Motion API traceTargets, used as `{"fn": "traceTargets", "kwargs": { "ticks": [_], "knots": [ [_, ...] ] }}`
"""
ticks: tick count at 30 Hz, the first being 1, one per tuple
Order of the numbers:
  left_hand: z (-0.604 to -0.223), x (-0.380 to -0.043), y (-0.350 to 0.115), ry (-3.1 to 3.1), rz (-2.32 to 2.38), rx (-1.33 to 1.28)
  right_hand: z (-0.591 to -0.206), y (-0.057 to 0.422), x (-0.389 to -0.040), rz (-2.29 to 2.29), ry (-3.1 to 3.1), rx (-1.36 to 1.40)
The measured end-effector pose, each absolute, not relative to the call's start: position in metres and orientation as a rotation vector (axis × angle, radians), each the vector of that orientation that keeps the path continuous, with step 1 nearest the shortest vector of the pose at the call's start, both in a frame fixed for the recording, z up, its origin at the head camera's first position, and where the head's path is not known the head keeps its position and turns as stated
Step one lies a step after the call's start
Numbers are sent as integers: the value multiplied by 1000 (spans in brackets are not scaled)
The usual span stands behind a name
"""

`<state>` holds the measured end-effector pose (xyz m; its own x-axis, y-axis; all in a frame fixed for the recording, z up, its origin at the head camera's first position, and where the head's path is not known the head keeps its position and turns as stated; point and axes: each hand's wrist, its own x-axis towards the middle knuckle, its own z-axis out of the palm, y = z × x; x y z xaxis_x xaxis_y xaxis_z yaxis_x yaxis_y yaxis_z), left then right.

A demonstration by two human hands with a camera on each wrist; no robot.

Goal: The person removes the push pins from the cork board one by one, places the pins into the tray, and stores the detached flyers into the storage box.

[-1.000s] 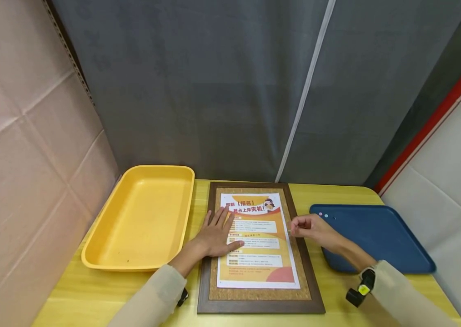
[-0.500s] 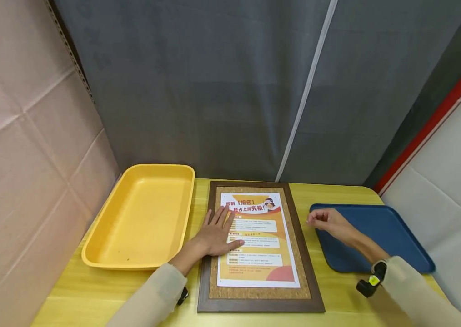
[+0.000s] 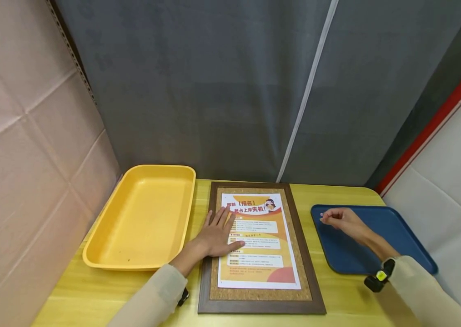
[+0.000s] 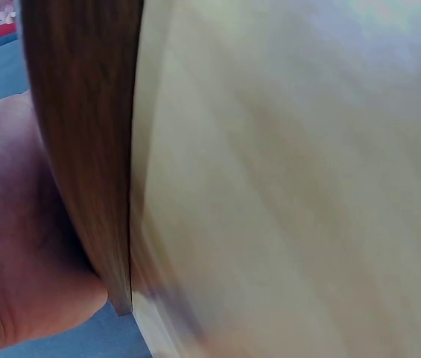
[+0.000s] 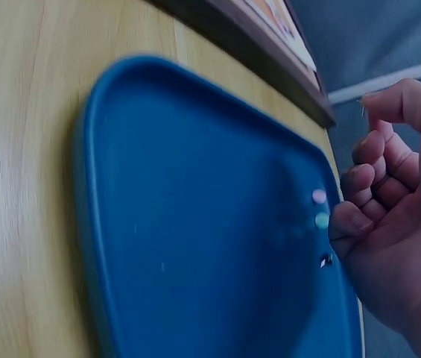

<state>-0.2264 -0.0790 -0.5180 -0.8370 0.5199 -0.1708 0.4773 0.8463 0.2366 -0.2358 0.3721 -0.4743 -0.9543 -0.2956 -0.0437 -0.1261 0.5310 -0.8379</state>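
Observation:
My left hand (image 3: 216, 238) rests flat with spread fingers on the left side of a printed poster (image 3: 255, 274). The poster lies on a cork board (image 3: 263, 294) with a dark wooden frame. Over the near-left part of a blue tray (image 3: 394, 231), my right hand (image 3: 347, 225) pinches what looks like a thumbtack (image 5: 363, 111); only its thin point shows below the fingertips. Inside the tray's edge, the right wrist view shows a pink tack (image 5: 319, 196), a pale green tack (image 5: 322, 221) and a small dark piece (image 5: 326, 260). The left wrist view catches the frame's side (image 4: 83, 134).
A yellow tray (image 3: 144, 213) stands to the left of the board on the wooden table (image 3: 91, 295). A grey curtain (image 3: 197, 91) hangs behind the table. Pale cloth walls rise at the left (image 3: 30, 159) and right (image 3: 451, 195).
My right hand has moved right, from the poster's right edge across the frame to over the blue tray, still pinching. My left hand has stayed on the poster.

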Motion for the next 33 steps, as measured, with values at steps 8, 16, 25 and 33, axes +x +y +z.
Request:
{"fn": "traceTargets", "kwargs": {
  "ticks": [8,16,25,33],
  "knots": [
    [-517,-224,-79,2806,255,772,-484,386,-239,-1255,2673,-272],
    [-505,-220,-77,2796,246,768,-490,387,-239,-1112,2738,-292],
    [-507,-221,-78,2793,240,763,-496,384,-241,-1017,2771,-326],
    [-513,-224,-79,2797,256,746,-497,384,-241,-986,2785,-299]
  ]
}}
